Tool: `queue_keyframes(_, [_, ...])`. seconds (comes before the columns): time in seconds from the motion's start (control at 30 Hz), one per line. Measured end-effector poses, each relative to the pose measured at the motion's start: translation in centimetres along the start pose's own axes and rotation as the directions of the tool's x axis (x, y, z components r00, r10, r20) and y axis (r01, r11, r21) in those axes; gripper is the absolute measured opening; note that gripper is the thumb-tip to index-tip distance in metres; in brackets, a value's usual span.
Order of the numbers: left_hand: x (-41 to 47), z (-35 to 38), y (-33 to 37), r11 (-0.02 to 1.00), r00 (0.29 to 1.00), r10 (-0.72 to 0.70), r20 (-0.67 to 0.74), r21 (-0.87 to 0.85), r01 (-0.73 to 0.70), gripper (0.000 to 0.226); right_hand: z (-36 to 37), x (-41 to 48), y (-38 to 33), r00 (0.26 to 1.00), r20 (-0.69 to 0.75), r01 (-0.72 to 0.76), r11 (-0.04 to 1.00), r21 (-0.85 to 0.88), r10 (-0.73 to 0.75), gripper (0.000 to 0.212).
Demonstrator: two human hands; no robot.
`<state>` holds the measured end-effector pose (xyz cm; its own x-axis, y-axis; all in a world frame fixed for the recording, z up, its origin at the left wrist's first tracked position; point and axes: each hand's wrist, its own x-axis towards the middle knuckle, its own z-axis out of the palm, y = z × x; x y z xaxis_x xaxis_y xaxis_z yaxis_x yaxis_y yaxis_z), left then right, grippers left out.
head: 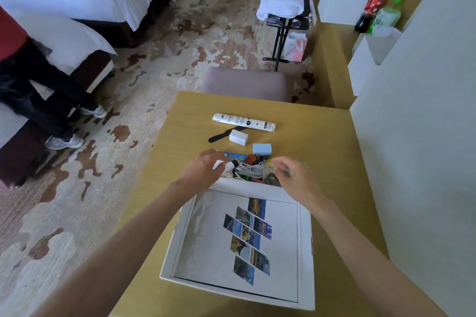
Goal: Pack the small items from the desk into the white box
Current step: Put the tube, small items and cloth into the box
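"Pale wooden desk [322,152], the wall [417,136] hard against its right edge, carpet [144,90] open on the left, a chair [247,82] at the far edge."

"And the box?"

"The box [177,252] lies on the near half, a photo collage on its flat face. At its far rim is a heap with a cable [251,170]. I cannot tell whether the heap lies inside the box or behind it."

"Hands?"

"The left hand [203,170] curls round a white scrap [219,164] over the heap. The right hand [296,180] has bent fingers with green beside them, its grip unclear. Beyond lie a blue block [262,149], white plug [238,136], black strap [220,136] and white packet [243,121]."
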<state>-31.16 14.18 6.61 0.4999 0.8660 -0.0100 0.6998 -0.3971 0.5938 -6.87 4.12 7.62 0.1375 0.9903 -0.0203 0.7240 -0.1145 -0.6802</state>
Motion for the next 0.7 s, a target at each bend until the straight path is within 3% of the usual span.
queue_keyframes(0.13, [4.1, 0.6, -4.1, 0.991, 0.97, -0.13, 0.203, -0.007, 0.134, 0.026, 2.1, 3.7, -0.3, 0.993, 0.104, -0.042, 0.997, -0.07, 0.049, 0.029])
queue_keyframes(0.3, [6.4, 2.1, -9.6, 0.958, 0.922, -0.286, 0.26, 0.073, 0.277, 0.035, 6.3, 8.2, -2.2, 0.946, 0.322, 0.067, 0.954, -0.294, 0.033, 0.034])
queue_keyframes(0.47, [7.8, 4.0, -12.7, 0.969, 0.935, -0.227, 0.272, 0.162, 0.188, 0.05, 10.3, 11.0, -3.5, 0.863, 0.503, 0.264, 0.879, -0.397, -0.032, 0.046])
queue_keyframes(0.57, [8.8, 4.7, -13.3, 0.97, 0.956, -0.128, 0.263, 0.235, 0.066, 0.055, 11.8, 11.9, -4.0, 0.828, 0.559, 0.322, 0.788, -0.525, 0.035, 0.054])
queue_keyframes(0.7, [10.2, 5.2, -13.6, 0.966, 0.961, -0.083, 0.263, 0.257, 0.013, 0.055, 12.1, 12.3, -3.8, 0.836, 0.549, 0.35, 0.764, -0.542, 0.006, 0.041])
